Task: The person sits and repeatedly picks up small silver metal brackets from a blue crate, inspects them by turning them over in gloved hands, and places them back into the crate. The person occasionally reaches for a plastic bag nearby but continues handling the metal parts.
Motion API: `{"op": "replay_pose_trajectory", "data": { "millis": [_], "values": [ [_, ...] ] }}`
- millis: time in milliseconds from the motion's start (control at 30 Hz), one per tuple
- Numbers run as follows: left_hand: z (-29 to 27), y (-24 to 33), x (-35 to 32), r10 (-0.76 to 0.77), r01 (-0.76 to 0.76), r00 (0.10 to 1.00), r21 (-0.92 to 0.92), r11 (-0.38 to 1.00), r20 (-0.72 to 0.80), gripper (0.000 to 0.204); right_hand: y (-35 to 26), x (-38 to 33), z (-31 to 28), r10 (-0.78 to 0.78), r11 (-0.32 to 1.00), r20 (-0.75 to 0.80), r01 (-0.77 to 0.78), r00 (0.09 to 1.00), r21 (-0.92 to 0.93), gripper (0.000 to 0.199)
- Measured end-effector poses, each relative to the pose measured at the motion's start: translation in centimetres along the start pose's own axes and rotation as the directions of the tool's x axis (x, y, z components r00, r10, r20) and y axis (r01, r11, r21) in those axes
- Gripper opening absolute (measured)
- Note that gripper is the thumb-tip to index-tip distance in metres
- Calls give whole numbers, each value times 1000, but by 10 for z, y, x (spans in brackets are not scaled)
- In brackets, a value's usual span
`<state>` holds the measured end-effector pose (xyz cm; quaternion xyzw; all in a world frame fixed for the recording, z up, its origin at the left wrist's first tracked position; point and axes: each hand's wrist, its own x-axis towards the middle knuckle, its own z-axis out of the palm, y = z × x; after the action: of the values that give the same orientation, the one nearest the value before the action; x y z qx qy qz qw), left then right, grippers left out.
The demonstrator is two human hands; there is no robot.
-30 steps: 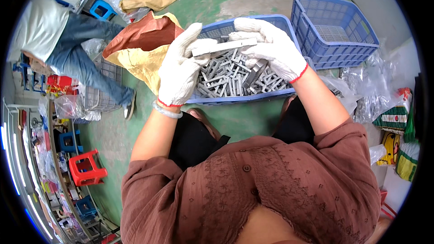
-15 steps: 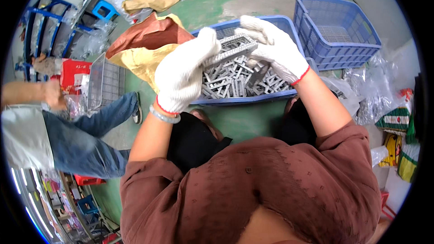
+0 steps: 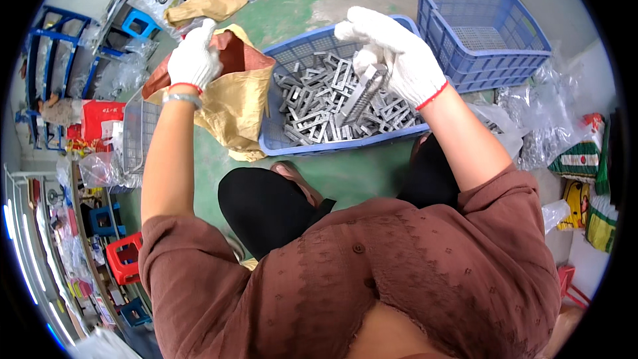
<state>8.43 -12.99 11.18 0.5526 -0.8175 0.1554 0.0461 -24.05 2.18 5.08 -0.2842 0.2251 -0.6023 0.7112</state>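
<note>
Grey metal pieces (image 3: 312,106), mostly open rectangular frames, lay heaped in a blue plastic basket (image 3: 284,63) on the green floor (image 3: 359,183). Above the heap, the white-gloved right hand (image 3: 393,50) was partly curled, its upper fingers reaching out loosely, and it had hold of a ridged metal bar (image 3: 357,101) that slanted down over the pile. Off to the left, the gloved left hand (image 3: 194,60) was bent at the mouth of a yellow sack (image 3: 229,113) with a reddish-brown lining; I could not tell whether its fingers had hold of anything. The sack stood just beside the basket, and a second blue basket (image 3: 488,70) stood on the other side, near crumpled clear plastic (image 3: 548,116)
</note>
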Motion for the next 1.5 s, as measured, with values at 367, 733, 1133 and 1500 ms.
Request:
{"op": "replay_pose_trajectory", "data": {
  "millis": [367,733,1133,1500],
  "values": [
    [2,146,-100,764,880,450,-377,-290,463,95,-6,-3,-13,-143,963,56,126,988,239,36],
    [-5,145,-118,576,713,700,-462,-527,423,58,-6,3,-15,-109,946,-30,113,994,303,25],
    [-5,149,-123,400,598,798,-515,-614,450,48,3,4,-5,-182,977,55,174,982,120,30],
    [-3,146,-123,478,650,740,-324,-687,473,38,7,1,-5,51,996,-164,-39,985,75,31]
  ]
}}
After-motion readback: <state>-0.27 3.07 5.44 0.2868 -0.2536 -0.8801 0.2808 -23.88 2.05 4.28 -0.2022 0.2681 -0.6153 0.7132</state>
